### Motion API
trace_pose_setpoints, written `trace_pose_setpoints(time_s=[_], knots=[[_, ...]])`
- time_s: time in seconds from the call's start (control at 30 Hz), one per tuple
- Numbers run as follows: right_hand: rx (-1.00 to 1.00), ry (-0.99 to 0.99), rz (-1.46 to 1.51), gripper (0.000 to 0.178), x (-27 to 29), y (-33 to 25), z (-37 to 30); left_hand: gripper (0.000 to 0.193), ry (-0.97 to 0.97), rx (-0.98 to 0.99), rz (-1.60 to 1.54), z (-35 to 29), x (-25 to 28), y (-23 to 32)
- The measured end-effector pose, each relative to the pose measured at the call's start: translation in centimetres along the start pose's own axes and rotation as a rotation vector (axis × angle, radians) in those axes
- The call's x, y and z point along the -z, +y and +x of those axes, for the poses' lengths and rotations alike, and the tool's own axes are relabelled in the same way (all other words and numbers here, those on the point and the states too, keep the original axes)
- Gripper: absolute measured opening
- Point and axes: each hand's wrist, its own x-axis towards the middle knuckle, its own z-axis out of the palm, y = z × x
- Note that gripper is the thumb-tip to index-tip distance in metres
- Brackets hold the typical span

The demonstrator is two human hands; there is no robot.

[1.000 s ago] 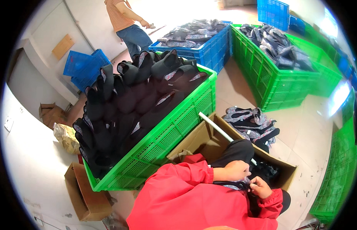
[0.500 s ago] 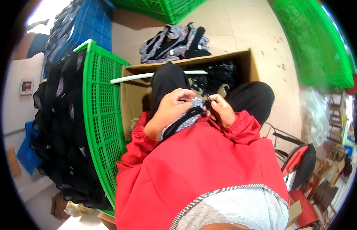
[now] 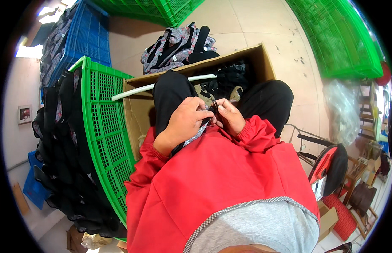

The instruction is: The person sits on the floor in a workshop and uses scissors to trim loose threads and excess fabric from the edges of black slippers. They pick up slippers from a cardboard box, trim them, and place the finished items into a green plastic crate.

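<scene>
Over my lap, my left hand (image 3: 183, 122) is closed, pinching a fabric piece (image 3: 196, 135) with a grey floral print and black parts. Much of that piece is hidden beneath the hand and wrist. Close beside it, my right hand (image 3: 230, 117) has its thumb and fingers closed around small dark thread snips (image 3: 214, 102), whose narrow tips point up and away from me. The fingertips of both hands nearly meet at the edge of the fabric. Just beyond, between my knees, an open cardboard box (image 3: 263, 63) contains black scraps (image 3: 231, 76).
A white tube (image 3: 135, 92) lies across the box. Past it, a pile of floral and black fabric pieces (image 3: 175, 48) rests on the floor. To my left stands a green crate (image 3: 105, 122) heaped with black pieces (image 3: 63, 156). Blue (image 3: 88, 38) and green crates (image 3: 339, 38) stand farther off.
My hands have drawn closer together, and my left fingers now cover more of the fabric. The snips' tips show more plainly. The whole view has shifted slightly.
</scene>
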Motion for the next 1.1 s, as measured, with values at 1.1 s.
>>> trace_pose_setpoints(time_s=[1.1], knots=[[0.356, 0.112, -0.762, 0.020, -2.8, 1.6, -0.9, 0.018, 0.482, 0.129, -0.042, -0.8, -1.7, 0.6]])
